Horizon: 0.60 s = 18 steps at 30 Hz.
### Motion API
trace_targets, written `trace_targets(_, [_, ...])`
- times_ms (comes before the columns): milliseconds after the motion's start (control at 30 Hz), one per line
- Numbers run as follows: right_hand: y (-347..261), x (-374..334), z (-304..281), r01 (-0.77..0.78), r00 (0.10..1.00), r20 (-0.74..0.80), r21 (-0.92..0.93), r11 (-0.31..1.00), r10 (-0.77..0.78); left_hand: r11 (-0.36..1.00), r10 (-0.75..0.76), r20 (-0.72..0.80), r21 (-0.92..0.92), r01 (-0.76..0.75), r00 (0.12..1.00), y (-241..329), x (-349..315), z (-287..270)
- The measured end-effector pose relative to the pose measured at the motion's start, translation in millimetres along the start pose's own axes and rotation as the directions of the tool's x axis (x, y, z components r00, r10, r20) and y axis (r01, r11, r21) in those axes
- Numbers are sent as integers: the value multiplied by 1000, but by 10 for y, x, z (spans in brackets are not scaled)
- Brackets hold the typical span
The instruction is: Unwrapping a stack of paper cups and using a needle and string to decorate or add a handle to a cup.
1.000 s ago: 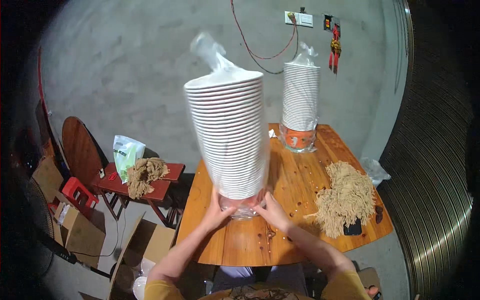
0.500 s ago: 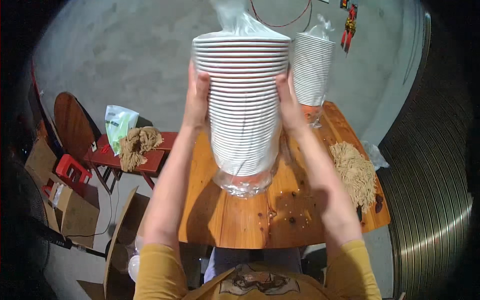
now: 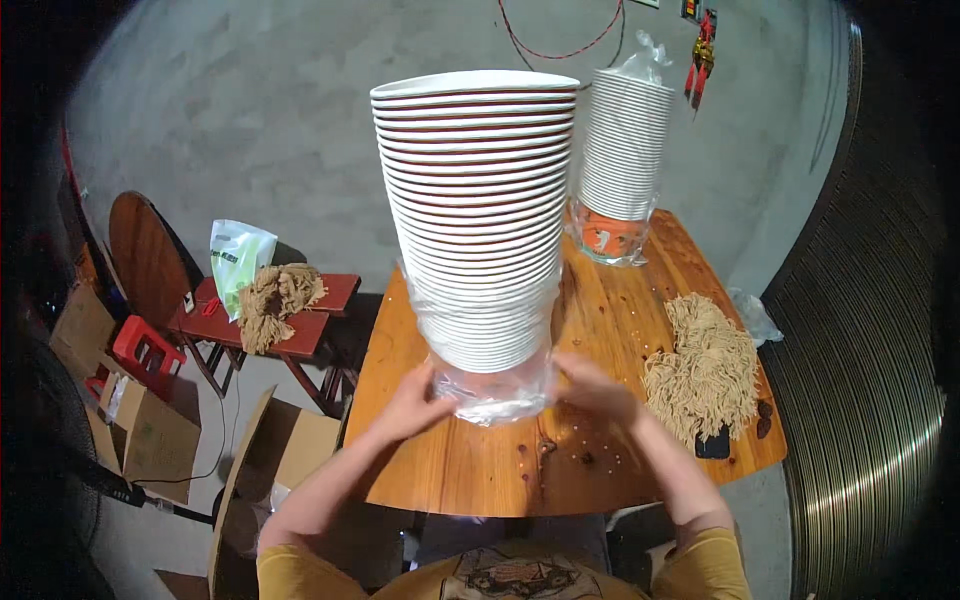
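A tall stack of nested white-rimmed paper tubs (image 3: 480,230) stands upright on the wooden table (image 3: 420,480), its top rim bare. Bunched around its lower part is a clear plastic sleeve (image 3: 490,410), with an orange-red tub side showing faintly through it. My left hand (image 3: 412,402) is closed on the sleeve at the left of the base. On the opposite side my right hand (image 3: 598,390), a little blurred, has its fingers closed at the sleeve. A second stack of tubs (image 3: 625,150), still in a clear bag, stands at the table's far right, its lowest tub orange.
A beige string mop head (image 3: 705,365) lies on the table's right, partly over a dark phone-like object (image 3: 712,443). A red bench (image 3: 310,340) at left bears another mop head (image 3: 275,300) and a white-green bag (image 3: 240,262). Cardboard boxes (image 3: 155,440) stand on the floor.
My hands have slid from the stack's upper sides down to its base. The plastic has come off the top and gathered low. The stack's top now tilts slightly left.
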State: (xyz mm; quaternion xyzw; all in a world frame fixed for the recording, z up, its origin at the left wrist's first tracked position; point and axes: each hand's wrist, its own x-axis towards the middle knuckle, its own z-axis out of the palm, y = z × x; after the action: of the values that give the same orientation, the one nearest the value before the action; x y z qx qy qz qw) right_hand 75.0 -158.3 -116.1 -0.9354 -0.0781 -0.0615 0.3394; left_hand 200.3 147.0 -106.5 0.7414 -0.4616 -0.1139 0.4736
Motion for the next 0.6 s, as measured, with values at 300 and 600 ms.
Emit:
trace_targets(300, [-648,431,-521,139,980,-201,624,769,-14,863,281,-505,-239,-445,816,560,1119,-584])
trace_targets(600, [-176,329,-24,-27,999,-9,546,837,38,791,81,-217,-580,-195,973,-473,693,86])
